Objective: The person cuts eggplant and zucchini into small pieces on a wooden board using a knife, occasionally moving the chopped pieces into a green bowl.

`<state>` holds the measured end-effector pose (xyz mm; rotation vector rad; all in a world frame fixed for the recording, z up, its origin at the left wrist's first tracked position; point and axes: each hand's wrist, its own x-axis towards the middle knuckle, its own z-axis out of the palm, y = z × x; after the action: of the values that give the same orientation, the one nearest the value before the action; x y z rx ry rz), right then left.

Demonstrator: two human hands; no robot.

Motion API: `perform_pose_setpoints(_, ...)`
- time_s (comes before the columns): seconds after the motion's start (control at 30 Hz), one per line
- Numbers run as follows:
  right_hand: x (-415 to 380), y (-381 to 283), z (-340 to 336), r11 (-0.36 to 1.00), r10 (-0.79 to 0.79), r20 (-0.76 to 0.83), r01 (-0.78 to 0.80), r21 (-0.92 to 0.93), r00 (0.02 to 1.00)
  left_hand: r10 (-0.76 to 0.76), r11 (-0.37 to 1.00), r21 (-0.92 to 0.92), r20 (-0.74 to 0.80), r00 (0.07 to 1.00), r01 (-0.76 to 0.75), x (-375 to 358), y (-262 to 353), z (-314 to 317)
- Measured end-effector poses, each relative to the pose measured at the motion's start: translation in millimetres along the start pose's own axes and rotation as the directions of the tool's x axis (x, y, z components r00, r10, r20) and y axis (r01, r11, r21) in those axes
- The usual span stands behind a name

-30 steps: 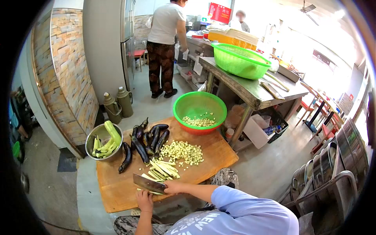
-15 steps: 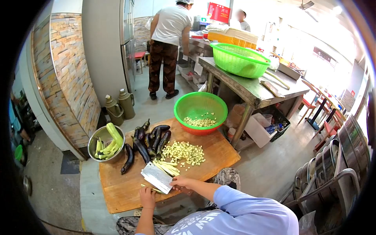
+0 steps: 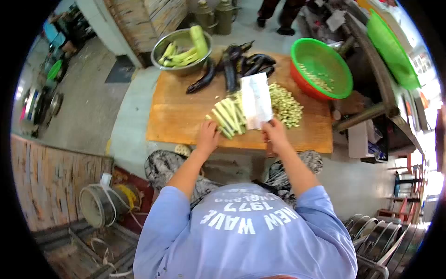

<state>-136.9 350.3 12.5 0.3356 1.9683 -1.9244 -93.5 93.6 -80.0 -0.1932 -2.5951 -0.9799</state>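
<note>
My right hand grips the handle of a cleaver, its broad blade pointing away from me over the wooden board. Left of the blade lie pale green eggplant strips, side by side. My left hand rests against their near left end, fingers slightly apart. To the right of the blade is a pile of pale diced pieces, partly hidden by the cleaver. Whole dark purple eggplants lie along the board's far side.
A steel bowl with peeled eggplants stands at the far left. On the right a green colander holding diced pieces sits in a red basin. Beyond are two flasks, a person's legs and a metal table.
My view has tilted down and turned. The cleaver has moved from the near strips to between strips and dice. My left hand has shifted to the strips' left end.
</note>
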Motion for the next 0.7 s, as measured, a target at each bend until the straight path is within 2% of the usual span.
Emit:
perform_pose_setpoints(0.03, -6, -15, -2, 1.000, -0.005, -0.038, 0.004, -0.027, 0.999, -0.002, 0.999, 0.039, -0.028, 1.000, 0.003, -1, -3, 2)
perform_pose_setpoints(0.1, -5, -22, -26, 0.982, -0.127, 0.018, 0.128, -0.139, 0.992, -0.208, 0.978, 0.000, 0.020, 0.978, 0.209, -1, 9, 4)
perform_pose_setpoints(0.13, -1, -21, -41, 0.931, -0.189, 0.026, 0.187, -0.313, 0.982, -0.258, 0.964, -0.079, -0.074, 0.963, 0.253, 0, 9, 15)
perform_pose_setpoints(0.2, 1, -21, -63, 0.732, -0.327, 0.068, 0.298, -0.613, 0.943, -0.372, 0.916, -0.248, -0.240, 0.897, 0.314, 2, 15, 30)
perform_pose_setpoints(0.27, -3, -20, -75, 0.429, -0.457, 0.160, 0.374, -0.822, 0.875, -0.598, 0.777, -0.380, -0.195, 0.778, 0.502, 9, 25, 35)
perform_pose_setpoints(0.33, -12, -17, -76, 0.357, -0.443, 0.150, 0.328, -0.875, 0.884, -0.755, 0.611, -0.487, -0.123, 0.644, 0.624, 22, 38, 33)
perform_pose_setpoints(0.43, -11, -2, -81, 0.252, -0.423, 0.131, 0.255, -0.933, 0.897, -0.850, 0.449, -0.518, 0.002, 0.526, 0.728, 47, 61, 34)
perform_pose_setpoints(0.47, -8, 4, -83, 0.220, -0.417, 0.122, 0.230, -0.948, 0.901, -0.849, 0.437, -0.463, 0.070, 0.524, 0.771, 54, 61, 42)
perform_pose_setpoints(0.57, -10, 12, -72, 0.223, -0.338, 0.145, 0.229, -0.948, 0.930, -0.850, 0.489, -0.216, 0.098, 0.517, 0.845, 79, 91, 42)
perform_pose_setpoints(0.6, -15, 15, -63, 0.215, -0.279, 0.166, 0.229, -0.949, 0.946, -0.846, 0.515, -0.195, 0.040, 0.532, 0.835, 84, 86, 59)
perform_pose_setpoints(0.67, -30, 21, -37, 0.197, -0.159, 0.204, 0.234, -0.952, 0.966, -0.801, 0.592, -0.092, 0.044, 0.597, 0.801, 98, 85, 69)
perform_pose_setpoints(0.7, -32, 33, -23, 0.283, -0.210, 0.209, 0.264, -0.922, 0.955, -0.777, 0.627, -0.040, 0.047, 0.628, 0.778, 103, 84, 74)
